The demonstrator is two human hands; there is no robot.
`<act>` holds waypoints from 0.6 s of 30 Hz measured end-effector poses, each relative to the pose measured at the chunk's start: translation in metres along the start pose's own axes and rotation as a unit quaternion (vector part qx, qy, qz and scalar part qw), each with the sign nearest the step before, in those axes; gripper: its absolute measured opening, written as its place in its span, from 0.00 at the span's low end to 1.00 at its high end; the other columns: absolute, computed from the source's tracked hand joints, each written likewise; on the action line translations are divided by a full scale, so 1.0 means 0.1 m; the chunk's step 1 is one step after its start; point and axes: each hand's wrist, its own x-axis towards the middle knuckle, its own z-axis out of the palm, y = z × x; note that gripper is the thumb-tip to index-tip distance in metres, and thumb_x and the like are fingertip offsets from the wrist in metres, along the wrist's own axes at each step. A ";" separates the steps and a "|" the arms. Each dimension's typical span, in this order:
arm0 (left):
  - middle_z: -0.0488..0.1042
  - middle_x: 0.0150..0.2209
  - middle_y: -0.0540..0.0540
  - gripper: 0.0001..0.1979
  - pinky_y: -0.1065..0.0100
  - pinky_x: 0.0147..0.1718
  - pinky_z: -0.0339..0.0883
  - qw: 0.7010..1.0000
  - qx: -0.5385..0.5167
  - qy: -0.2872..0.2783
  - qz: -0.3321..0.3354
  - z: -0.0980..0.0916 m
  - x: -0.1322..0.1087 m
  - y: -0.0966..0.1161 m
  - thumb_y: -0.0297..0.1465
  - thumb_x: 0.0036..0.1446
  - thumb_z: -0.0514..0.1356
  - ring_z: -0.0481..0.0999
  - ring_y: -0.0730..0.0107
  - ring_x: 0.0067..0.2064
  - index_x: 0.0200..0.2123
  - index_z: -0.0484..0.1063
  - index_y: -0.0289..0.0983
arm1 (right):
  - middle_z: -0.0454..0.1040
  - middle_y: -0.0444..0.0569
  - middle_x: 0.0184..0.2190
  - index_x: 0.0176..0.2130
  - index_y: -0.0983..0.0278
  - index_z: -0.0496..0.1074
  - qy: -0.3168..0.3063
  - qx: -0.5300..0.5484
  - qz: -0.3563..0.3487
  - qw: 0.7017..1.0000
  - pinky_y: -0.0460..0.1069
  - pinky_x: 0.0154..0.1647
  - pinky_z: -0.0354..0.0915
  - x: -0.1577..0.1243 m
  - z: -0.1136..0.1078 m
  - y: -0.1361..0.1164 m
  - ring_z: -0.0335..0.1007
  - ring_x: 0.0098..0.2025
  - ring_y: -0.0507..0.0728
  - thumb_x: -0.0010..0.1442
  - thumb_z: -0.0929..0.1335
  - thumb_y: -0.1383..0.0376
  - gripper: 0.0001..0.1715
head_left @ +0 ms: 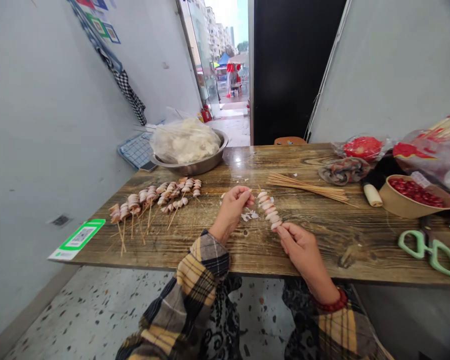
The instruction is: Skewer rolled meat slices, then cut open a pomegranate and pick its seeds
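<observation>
My right hand [299, 246] is closed round the lower end of a skewer [269, 210], which carries several pale, pinkish-white round slices and leans with its tip up and to the left. Just left of that tip, my left hand [234, 206] has thumb and fingers pinched together; whatever lies between them is too small to make out. White scraps [249, 215] lie on the wood between the hands. Over to the left, several loaded skewers [150, 197] with similar pieces rest in a row, bare stick ends pointing toward me.
A bundle of bare sticks [307, 187] lies beyond my right hand. At the back left of the wooden table [210, 255] stands a metal bowl [206, 164] with a bag in it. Right: a tub of red pieces [416, 200], green-handled scissors [431, 247], a rolled cloth [344, 171].
</observation>
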 end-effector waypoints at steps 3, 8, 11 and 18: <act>0.73 0.26 0.50 0.12 0.74 0.29 0.63 0.994 -0.105 0.006 -0.023 -0.12 -0.09 0.08 0.34 0.46 0.67 0.70 0.79 0.26 0.33 0.73 0.33 | 0.58 0.38 0.15 0.32 0.66 0.74 -0.048 -0.058 -0.017 0.997 0.44 0.20 0.51 -0.03 0.00 -0.05 0.53 0.18 0.49 0.61 0.63 0.54 0.20; 0.75 0.29 0.49 0.15 0.75 0.32 0.66 0.986 -0.161 0.005 -0.049 -0.23 -0.14 0.10 0.31 0.43 0.70 0.72 0.79 0.29 0.35 0.75 0.32 | 0.60 0.39 0.17 0.29 0.64 0.74 -0.076 -0.131 -0.051 0.987 0.44 0.22 0.53 -0.05 0.02 -0.09 0.56 0.20 0.49 0.62 0.62 0.55 0.19; 0.75 0.28 0.49 0.14 0.76 0.30 0.65 0.983 -0.172 -0.001 -0.066 -0.24 -0.14 0.09 0.32 0.44 0.70 0.71 0.80 0.27 0.34 0.76 0.31 | 0.64 0.41 0.18 0.29 0.64 0.74 -0.070 -0.144 -0.066 0.985 0.44 0.24 0.55 -0.05 0.04 -0.07 0.58 0.21 0.50 0.62 0.62 0.56 0.19; 0.72 0.24 0.50 0.13 0.79 0.25 0.62 0.978 -0.195 0.000 -0.080 -0.24 -0.14 0.06 0.33 0.44 0.70 0.68 0.83 0.24 0.30 0.74 0.31 | 0.70 0.43 0.22 0.29 0.63 0.74 -0.064 -0.148 -0.079 0.984 0.45 0.27 0.58 -0.05 0.06 -0.06 0.64 0.24 0.51 0.62 0.63 0.57 0.17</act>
